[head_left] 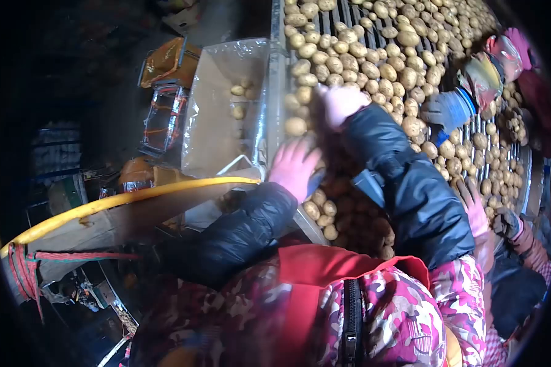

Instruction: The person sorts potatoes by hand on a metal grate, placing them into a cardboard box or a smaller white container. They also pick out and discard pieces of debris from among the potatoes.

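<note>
Many potatoes [386, 67] lie on a slatted conveyor [343, 13] running beside a metal side rail [277, 92]. Low at the rail, my left hand [296, 168] in a pink glove has its fingers spread, with a dark object partly visible under its palm side. My right hand [343, 105], also pink-gloved, reaches over the potatoes near the rail; it is blurred and its fingertips are smeared, so what it touches cannot be made out. Below it, more potatoes [321, 211] sit in shadow close to my body.
A lined box [223, 110] holding several potatoes stands left of the rail. A yellow hose-like edge [128, 197] curves across the left. Orange-covered frames [168, 64] stand beyond. At the right, other people's gloved hands [450, 111] reach onto the potatoes.
</note>
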Demonstrator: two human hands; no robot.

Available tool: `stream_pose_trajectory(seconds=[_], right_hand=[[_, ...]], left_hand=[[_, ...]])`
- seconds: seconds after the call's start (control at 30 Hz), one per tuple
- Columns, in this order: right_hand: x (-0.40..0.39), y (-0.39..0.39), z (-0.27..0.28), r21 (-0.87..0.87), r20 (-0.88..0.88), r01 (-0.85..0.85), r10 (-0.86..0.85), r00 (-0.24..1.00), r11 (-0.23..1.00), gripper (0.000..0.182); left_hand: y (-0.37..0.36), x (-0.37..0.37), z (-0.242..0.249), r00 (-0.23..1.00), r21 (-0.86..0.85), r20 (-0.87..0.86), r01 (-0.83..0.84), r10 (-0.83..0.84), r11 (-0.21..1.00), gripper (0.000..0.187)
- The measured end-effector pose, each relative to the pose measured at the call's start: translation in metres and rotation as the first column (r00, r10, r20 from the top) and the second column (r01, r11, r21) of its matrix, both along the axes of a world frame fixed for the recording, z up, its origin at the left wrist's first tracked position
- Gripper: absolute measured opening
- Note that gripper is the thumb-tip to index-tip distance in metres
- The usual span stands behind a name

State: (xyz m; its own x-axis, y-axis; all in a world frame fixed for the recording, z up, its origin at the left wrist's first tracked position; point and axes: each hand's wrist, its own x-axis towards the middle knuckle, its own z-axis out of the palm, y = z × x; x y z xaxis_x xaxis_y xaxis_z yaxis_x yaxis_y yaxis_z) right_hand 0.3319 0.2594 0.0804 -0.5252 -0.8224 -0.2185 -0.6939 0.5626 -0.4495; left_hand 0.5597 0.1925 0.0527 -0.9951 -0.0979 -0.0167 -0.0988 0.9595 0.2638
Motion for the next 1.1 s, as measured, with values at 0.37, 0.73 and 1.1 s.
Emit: stream_pose_trajectory(seconds=[0.37, 0.73, 1.1], right_hand=[[-0.009, 0.036, -0.030, 0.268, 0.920, 0.579, -0.383, 0.084, 0.770, 0.040], [-0.057, 0.102, 0.023, -0.488, -0.236, -0.311, 0.220, 0.946, 0.815, 0.066], [0.137, 0.189, -0.002, -0.176, 0.103, 0.478, -0.467, 0.878, 0.861, 0.048]], left_hand=[[0.002, 0.000, 0.006, 0.992, 0.103, -0.128, -0.009, 0.022, 0.995, 0.053], [-0.002, 0.007, -0.026, 0.983, -0.062, -0.184, 0.011, -0.022, 0.998, 0.058], [0.000, 0.008, -0.021, 0.951, -0.001, -0.307, 0.015, -0.014, 1.000, 0.052]])
